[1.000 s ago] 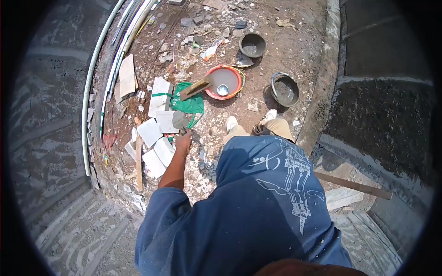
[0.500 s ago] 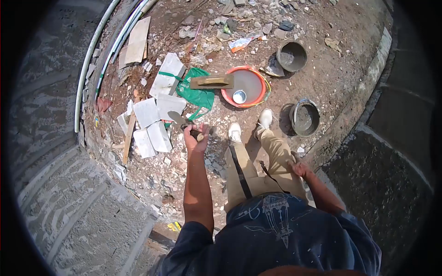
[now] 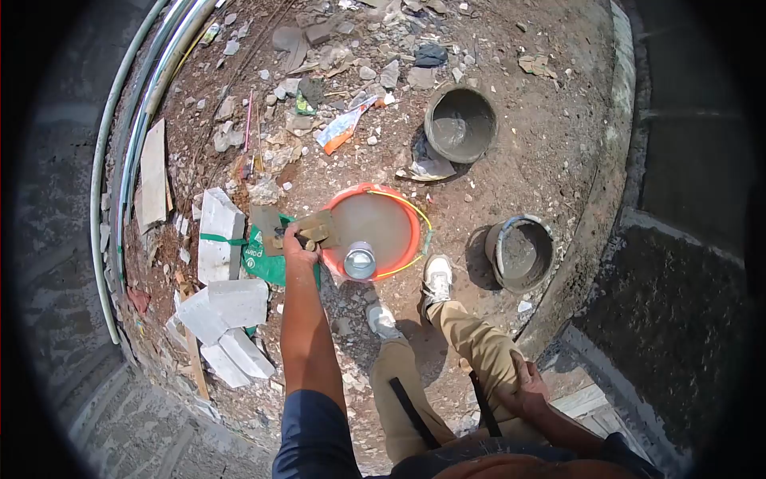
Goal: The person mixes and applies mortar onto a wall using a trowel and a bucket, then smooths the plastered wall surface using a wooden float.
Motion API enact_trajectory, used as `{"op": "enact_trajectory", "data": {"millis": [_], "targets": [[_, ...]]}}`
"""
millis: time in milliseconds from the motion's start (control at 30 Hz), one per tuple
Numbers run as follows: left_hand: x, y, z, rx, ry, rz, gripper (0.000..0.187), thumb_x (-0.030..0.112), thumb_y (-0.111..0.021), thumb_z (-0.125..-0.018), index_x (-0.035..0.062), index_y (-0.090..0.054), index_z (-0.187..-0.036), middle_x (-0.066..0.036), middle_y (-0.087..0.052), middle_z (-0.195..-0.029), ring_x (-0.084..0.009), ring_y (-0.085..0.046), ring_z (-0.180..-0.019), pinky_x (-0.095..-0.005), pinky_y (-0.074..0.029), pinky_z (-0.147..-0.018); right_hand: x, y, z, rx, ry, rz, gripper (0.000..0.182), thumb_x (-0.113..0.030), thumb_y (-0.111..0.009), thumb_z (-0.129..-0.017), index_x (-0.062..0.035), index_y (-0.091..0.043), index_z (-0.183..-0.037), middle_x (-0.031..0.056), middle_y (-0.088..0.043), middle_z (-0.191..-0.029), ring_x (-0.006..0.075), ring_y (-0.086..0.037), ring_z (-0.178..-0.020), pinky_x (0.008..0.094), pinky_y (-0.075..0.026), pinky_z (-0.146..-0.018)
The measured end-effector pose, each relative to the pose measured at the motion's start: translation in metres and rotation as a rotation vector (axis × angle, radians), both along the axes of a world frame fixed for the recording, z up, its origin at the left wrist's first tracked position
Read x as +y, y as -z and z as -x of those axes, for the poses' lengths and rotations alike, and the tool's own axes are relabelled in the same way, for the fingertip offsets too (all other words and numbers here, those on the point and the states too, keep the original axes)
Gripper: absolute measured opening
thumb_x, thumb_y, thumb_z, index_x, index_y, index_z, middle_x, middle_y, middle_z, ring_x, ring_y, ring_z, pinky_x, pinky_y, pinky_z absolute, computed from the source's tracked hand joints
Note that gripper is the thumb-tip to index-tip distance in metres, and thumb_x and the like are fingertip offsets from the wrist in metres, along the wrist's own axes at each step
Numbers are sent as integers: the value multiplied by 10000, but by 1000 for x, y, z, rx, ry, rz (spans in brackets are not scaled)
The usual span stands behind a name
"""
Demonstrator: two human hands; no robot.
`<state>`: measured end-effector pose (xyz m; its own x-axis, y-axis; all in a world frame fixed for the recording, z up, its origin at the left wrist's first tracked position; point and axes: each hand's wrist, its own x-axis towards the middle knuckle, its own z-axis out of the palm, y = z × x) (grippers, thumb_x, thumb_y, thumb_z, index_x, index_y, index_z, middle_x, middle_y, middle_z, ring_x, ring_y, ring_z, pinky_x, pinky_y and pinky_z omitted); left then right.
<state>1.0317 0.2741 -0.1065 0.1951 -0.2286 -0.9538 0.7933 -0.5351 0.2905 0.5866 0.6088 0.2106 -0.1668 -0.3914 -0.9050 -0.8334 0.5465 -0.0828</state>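
Note:
My left hand point(image 3: 298, 249) is closed around the handle of a trowel point(image 3: 306, 242), its blade partly lost against the things behind it. Close by, a wooden float point(image 3: 323, 226) overlaps the left rim of an orange bucket point(image 3: 414, 231) of cloudy water. A metal can point(image 3: 360, 262) is inside the bucket near the front. Beneath the hand and float, a green bag point(image 3: 259, 259) lies on the ground. Down at my right thigh, my right hand point(image 3: 528, 393) has its fingers curled on the tan trouser leg point(image 3: 475, 339).
Two dark buckets hold grey mortar, one at the back point(image 3: 433, 132) and another at right point(image 3: 496, 254). White blocks point(image 3: 239, 303) and a wooden strip point(image 3: 194, 359) lie at left. Pipes point(image 3: 108, 160) run along the left edge. Rubble and a plastic wrapper point(image 3: 345, 128) litter the ground.
My left hand has carried the trowel forward to the float and bucket rim. The view has shifted, bringing the orange bucket closer. My right hand stays by the thigh.

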Motion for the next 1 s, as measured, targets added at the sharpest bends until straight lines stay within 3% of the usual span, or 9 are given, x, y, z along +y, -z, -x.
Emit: {"op": "enact_trajectory", "data": {"millis": [133, 233, 367, 400, 500, 633, 733, 833, 1000], "targets": [[28, -48, 25, -10, 120, 216, 361, 296, -597, -885, 56, -614, -1154, -113, -683, -1086, -322, -689, -941, -518, -574, -808, -10, -19, -18, 69, 57, -168, 956, -478, -727, -773, -190, -245, -1546, 219, -402, -1426, 426, -441, -1305, 477, -417, -1074], [78, -147, 80, -378, 470, 369, 287, 131, -678, -822, -14, -653, -1068, -61, -662, -957, -175, -640, -807, -330, -530, -710, 28, 9, -27, 5, 33, 244, 855, -458, -711, -804, -119, -360, -1506, 223, -367, -1481, 409, -431, -1327, 463, -412, -1079], [139, -309, 140, -530, 1008, 656, 178, 101, -667, -760, 11, -658, -914, -26, -643, -799, -119, -591, -716, -308, -488, -674, -58, -63, -66, -366, 541, 658, 547, -285, -633, -910, -35, -523, -1384, 198, -640, -1182, 341, -656, -1057, 389, -523, -938], [151, -340, 151, -520, 1087, 721, 192, 116, -672, -759, 5, -653, -914, -42, -641, -784, -134, -593, -705, -318, -492, -672, -71, -93, -74, -372, 616, 688, 445, -205, -581, -954, -34, -549, -1363, 143, -686, -1106, 244, -688, -950, 323, -541, -864], [182, -430, 185, -561, 1269, 902, 247, 177, -674, -765, -13, -642, -920, -101, -646, -755, -194, -621, -698, -357, -505, -682, -75, -138, -78, -743, 1068, 599, 434, -201, -565, -970, -48, -542, -1376, 113, -673, -1129, 183, -671, -969, 302, -540, -828], [224, -543, 215, -737, 1469, 1209, 375, 285, -694, -778, -12, -621, -995, -256, -643, -898, -421, -626, -840, -489, -488, -769, -44, -205, -82, -824, 1266, 747, 358, -301, -523, -1012, -11, -588, -1212, 43, -616, -952, 125, -608, -818, 280, -529, -758], [251, -569, 226, -715, 1566, 1445, 362, 283, -710, -761, -4, -607, -955, -250, -608, -854, -445, -580, -832, -516, -463, -768, -12, -220, -73, -595, 1124, 906, 370, -381, -543, -974, -23, -630, -1016, 41, -601, -831, 127, -587, -747, 284, -497, -675], [277, -626, 240, -475, 1754, 1343, 273, 188, -706, -783, -10, -630, -954, -135, -639, -780, -240, -631, -734, -382, -495, -695, 14, -217, -63, -276, 1182, 1055, 374, -360, -619, -899, 12, -641, -921, 75, -629, -824, 143, -607, -785, 294, -498, -675], [314, -600, 246, -396, 1446, 1404, 187, 58, -696, -776, -22, -640, -935, -65, -682, -848, -138, -633, -760, -295, -510, -724, 83, -238, -2, -840, 1729, 1302, 290, -188, -635, -896, 19, -578, -1091, 89, -638, -929, 145, -647, -813, 295, -545, -734]]}}
